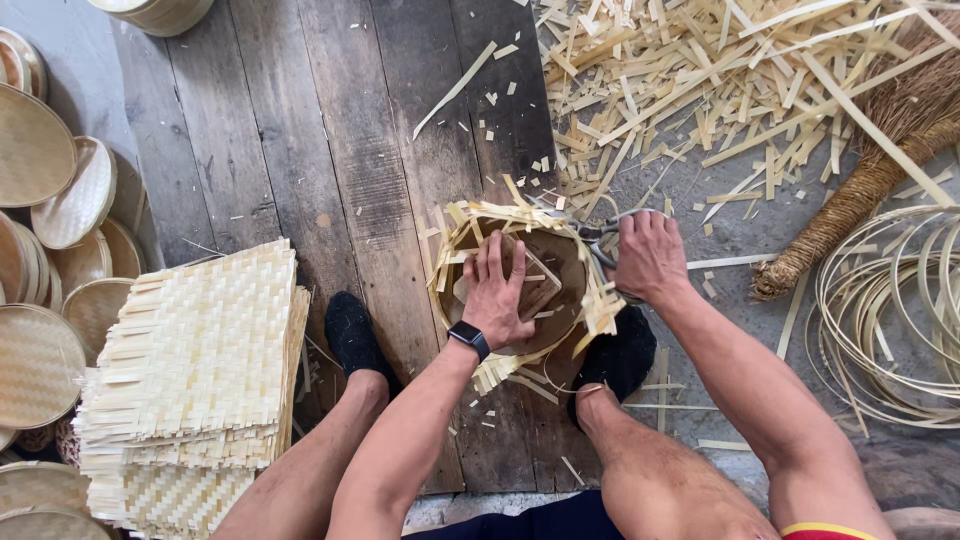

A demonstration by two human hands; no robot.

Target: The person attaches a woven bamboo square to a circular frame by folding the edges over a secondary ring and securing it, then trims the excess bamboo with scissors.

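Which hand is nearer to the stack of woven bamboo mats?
The left hand. It presses on the round basket between the feet, just right of the stack of woven bamboo mats. The right hand holds scissors at the basket's far rim.

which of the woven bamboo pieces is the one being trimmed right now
The round one under the left hand, the basket between the feet, cut by the scissors in the right hand. The flat mats lie stacked, untouched.

Your left hand (497, 290) covers the middle of the round woven basket (520, 285), so its base is hidden. Your right hand (650, 258) hides the scissors' (600, 232) handles. At 3 o'clock the bamboo hoops (890, 310) run off the edge; at 9 o'clock the finished trays (40, 360) are cut off too.
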